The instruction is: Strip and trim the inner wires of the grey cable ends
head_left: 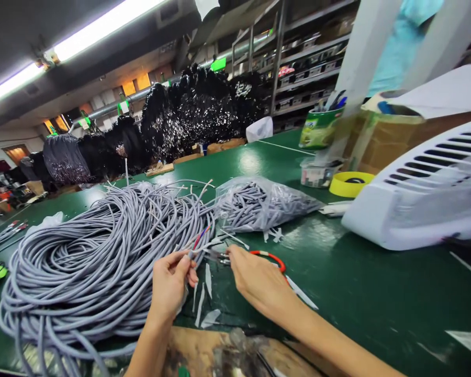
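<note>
My left hand [172, 280] is closed, thumb and fingers pinching the end of a grey cable [190, 254]. Thin red and blue wires [201, 238] stick out just above these fingers, beside a pale strip. Close by on the right, my right hand [255, 272] is closed around scissors with orange-red handles [272, 256]. Their metal blades [217, 255] point toward the left hand and are partly blurred. A large coil of grey cables [90, 251] lies left of and behind my left hand. White scraps [208, 280] are scattered on the table between and below the hands.
On the green table [377, 293] lies a clear bag of short grey pieces [259, 201]. Farther right are a yellow tape roll [351, 184], a small clear box [317, 173], a green can [320, 128] and a white slotted casing [424, 183]. Black cable bundles [188, 110] hang behind.
</note>
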### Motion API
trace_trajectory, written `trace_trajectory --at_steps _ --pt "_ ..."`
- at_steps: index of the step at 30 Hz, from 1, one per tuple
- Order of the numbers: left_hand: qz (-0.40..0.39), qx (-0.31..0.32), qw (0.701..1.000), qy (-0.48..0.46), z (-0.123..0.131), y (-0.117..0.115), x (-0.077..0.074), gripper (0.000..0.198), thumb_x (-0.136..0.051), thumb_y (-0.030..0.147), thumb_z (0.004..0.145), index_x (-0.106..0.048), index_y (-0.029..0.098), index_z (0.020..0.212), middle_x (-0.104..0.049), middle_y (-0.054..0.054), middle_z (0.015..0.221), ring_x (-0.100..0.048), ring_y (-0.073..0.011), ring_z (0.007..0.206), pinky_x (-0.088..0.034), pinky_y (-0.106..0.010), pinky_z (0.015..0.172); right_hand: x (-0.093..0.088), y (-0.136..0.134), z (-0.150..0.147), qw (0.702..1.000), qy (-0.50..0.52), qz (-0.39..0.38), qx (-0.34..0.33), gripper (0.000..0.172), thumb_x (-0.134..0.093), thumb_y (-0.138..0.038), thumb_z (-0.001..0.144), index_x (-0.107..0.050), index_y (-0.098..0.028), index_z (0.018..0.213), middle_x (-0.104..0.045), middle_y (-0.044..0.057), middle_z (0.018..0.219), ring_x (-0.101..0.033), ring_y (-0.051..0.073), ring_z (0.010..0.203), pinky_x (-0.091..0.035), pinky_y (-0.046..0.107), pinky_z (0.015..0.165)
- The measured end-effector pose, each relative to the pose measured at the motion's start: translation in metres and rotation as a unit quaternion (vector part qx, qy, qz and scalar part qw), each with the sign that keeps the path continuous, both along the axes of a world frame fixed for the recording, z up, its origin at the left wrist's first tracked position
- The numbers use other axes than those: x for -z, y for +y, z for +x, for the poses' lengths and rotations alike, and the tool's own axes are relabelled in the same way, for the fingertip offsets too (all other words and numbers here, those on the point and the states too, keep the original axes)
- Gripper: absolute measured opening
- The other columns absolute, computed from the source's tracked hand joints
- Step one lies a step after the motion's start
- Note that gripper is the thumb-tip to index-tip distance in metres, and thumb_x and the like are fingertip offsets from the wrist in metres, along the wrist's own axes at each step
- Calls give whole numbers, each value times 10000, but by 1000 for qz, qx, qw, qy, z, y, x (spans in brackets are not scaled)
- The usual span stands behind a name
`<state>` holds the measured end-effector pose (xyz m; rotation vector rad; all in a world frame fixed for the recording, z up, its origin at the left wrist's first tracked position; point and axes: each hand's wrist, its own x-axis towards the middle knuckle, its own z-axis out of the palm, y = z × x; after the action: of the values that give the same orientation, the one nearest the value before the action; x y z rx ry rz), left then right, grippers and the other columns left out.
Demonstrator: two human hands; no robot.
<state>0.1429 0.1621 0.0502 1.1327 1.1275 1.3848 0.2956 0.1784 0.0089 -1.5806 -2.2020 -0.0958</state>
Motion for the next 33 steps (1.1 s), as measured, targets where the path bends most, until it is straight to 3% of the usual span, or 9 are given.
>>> trace_trajectory --at_steps 4,7,11,17,20,30,33 --pt "-26 30 999 -31 0 -3 -1 363 -732 374 546 -651 61 712 -575 6 515 -433 -32 347 -324 -166 362 -9 -7 1 975 113 193 -9 353 -279 -341 932 -575 -159 873 -645 52 757 -601 160 598 -369 249 539" --pt "-45 57 996 -43 2 -4 -1 396 -748 398 533 -649 60 715 -557 12 512 -416 -26 345 -294 -164 357 -13 -13 -5 952 104 285 -29 459 -219 -367 947 -603 -155 811 -635 49 686 -591 136 572 -361 231 535" --pt "-63 84 993 -52 3 -5 -3 382 -750 418 541 -636 68 643 -538 13 510 -380 -9 337 -244 -159 352 -15 -15 -7 935 76 345 -25 480 -241 -353 949 -634 -154 756 -632 44 628 -568 128 525 -337 232 511" --pt "-85 115 987 -70 1 -6 -4 383 -753 430 546 -600 79 555 -510 19 487 -356 3 333 -203 -151 350 -12 -14 -5 942 103 316 -42 502 -235 -360 951 -641 -162 731 -654 35 626 -569 115 494 -338 226 496" --pt "-77 111 989 -67 1 -6 -3 390 -755 439 540 -608 78 565 -511 17 486 -356 2 336 -206 -150 352 -11 -13 -5 949 123 285 -50 528 -208 -371 954 -637 -162 728 -666 33 634 -585 114 498 -344 223 485" --pt "-91 95 988 -84 5 -6 -6 373 -783 405 499 -620 71 538 -530 12 489 -373 4 326 -238 -142 344 -11 -16 -5 950 107 292 -21 544 -223 -402 944 -615 -184 634 -648 21 566 -561 121 444 -289 242 442" --pt "-90 88 988 -91 6 -7 -5 362 -794 383 487 -654 63 586 -551 6 491 -400 -2 328 -275 -138 347 -10 -14 -5 956 149 252 -26 525 -250 -437 930 -600 -191 624 -641 9 547 -570 125 448 -295 237 440"
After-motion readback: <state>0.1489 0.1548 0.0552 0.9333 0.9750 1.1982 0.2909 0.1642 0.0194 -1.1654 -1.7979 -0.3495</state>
